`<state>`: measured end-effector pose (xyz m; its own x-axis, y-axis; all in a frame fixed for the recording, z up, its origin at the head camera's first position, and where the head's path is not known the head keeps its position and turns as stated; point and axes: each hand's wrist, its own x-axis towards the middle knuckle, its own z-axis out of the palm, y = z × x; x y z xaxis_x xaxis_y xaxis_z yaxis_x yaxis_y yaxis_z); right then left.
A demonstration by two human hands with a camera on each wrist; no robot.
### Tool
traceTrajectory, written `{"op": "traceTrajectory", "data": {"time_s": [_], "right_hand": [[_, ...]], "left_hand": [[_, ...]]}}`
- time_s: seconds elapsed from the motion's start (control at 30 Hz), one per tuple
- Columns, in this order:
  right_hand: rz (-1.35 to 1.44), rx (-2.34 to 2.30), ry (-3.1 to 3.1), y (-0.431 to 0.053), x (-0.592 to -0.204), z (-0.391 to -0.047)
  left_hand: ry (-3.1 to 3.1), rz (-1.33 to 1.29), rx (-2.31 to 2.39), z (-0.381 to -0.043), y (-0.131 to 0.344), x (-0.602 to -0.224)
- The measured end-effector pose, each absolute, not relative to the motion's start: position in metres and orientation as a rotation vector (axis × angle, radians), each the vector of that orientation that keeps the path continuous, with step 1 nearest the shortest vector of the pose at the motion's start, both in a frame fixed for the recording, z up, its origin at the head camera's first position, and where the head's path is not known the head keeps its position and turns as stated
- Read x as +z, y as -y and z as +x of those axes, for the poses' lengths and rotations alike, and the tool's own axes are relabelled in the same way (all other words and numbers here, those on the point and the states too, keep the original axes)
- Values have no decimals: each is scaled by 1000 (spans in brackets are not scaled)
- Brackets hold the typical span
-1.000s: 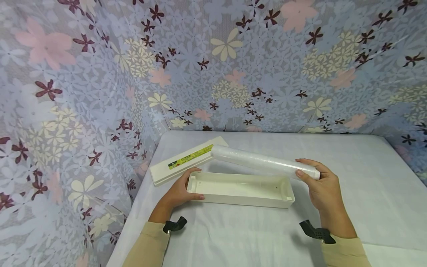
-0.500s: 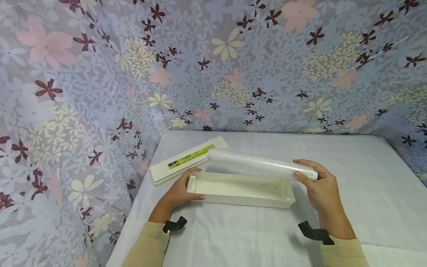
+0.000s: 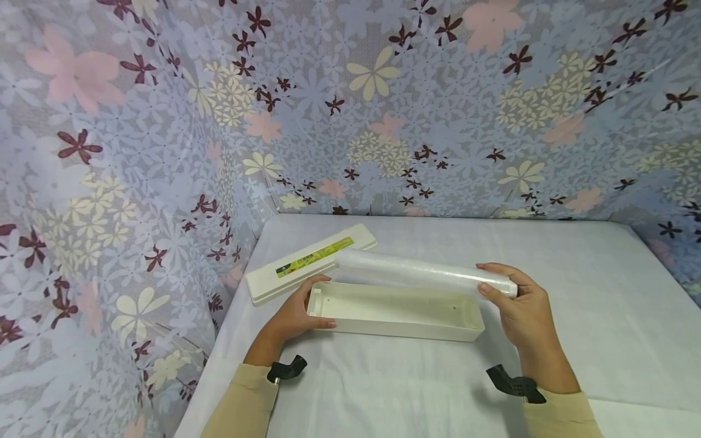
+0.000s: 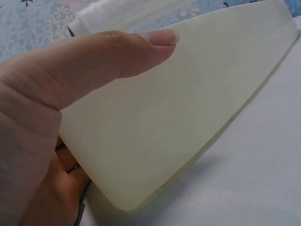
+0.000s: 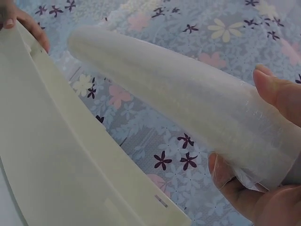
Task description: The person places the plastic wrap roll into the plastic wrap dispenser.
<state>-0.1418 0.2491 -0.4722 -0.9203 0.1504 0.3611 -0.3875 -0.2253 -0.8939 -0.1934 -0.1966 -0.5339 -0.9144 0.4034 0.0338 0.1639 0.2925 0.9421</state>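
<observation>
A long cream plastic box (image 3: 394, 306), open at the top, sits on the white-covered table. My left hand (image 3: 296, 309) grips its left end, the thumb (image 4: 141, 52) along the near wall and the other fingers around the end. My right hand (image 3: 528, 307) holds a roll of plastic wrap (image 3: 421, 272) by its right end, thumb on the near side and fingers behind. The roll hangs just beyond the box's far rim, its left end a little higher. In the right wrist view a loose edge of film (image 5: 221, 169) shows by the fingers.
A long cream lid (image 3: 309, 263) with a green and yellow label lies slanted behind the box at left; the roll's left end overlaps it in the head view. Floral fabric (image 3: 383, 109) hangs behind and to the left of the table (image 3: 394, 389).
My right hand has moved the roll slightly left and its left end has come down toward the box. The left hand and the box have stayed put.
</observation>
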Motion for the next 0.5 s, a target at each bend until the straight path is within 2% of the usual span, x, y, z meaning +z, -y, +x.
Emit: {"op": "traceTrajectory", "data": {"time_s": [0.5], "right_hand": [[282,2193,1722,-236,-471,-140]], "left_hand": [[-2324,535,1687,-192,196,-533]]}}
